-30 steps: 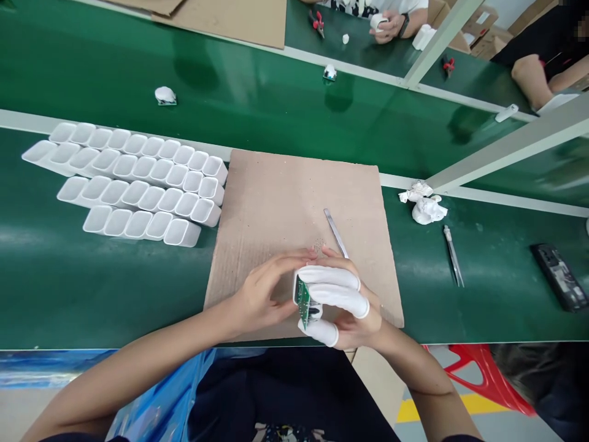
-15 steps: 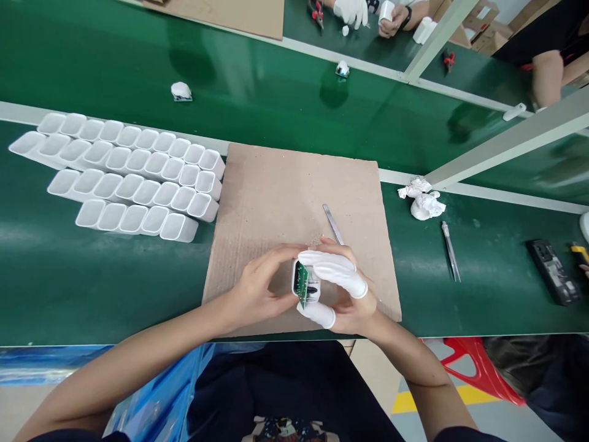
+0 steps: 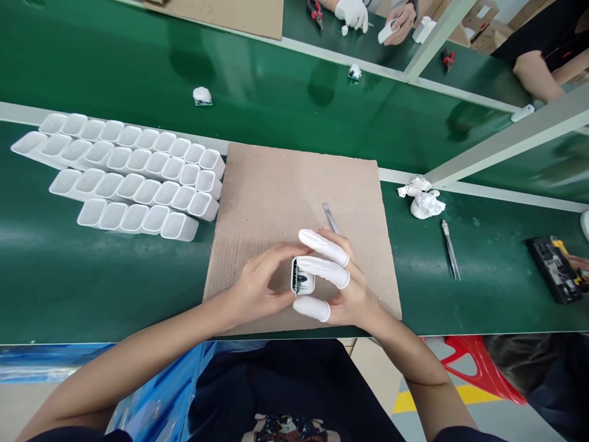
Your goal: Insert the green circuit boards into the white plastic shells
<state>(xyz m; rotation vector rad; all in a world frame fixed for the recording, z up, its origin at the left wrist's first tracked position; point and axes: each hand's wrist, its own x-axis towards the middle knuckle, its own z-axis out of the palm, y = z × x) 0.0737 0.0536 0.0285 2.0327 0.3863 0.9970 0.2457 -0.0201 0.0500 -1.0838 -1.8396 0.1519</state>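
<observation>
Clasping a small white housing [image 3: 302, 277] between them, the left hand [image 3: 257, 285] and the right hand [image 3: 350, 294] meet just above the near part of the cardboard sheet [image 3: 285, 184] that lies on the green desk [image 3: 69, 288]. Each grip is closed on the housing: the bare left thumb and fingers press its left side, while the right fingers, three of them in white finger cots [image 3: 324, 245], wrap its right side and near end. The housing's open mouth faces up toward the camera, and the mouth's longer side runs from the cardboard's near edge toward its far edge. A green circuit board [image 3: 297, 270] sits inside along the left wall. Half a second ago that board stood on edge, sticking up out of the mouth; now it is sunk within the rim, and the right forefinger has lifted clear of the housing. Metal tweezers [image 3: 329, 216] lie on the cardboard just beyond the right fingers. Rows of empty white shells [image 3: 133, 178] lie left of the cardboard, and a second pair of tweezers [image 3: 450, 250] and a crumpled white wad [image 3: 426, 204] lie to its right. Beyond its far edge, the small white piece [image 3: 202, 96] on the belt has shifted to the right.
</observation>
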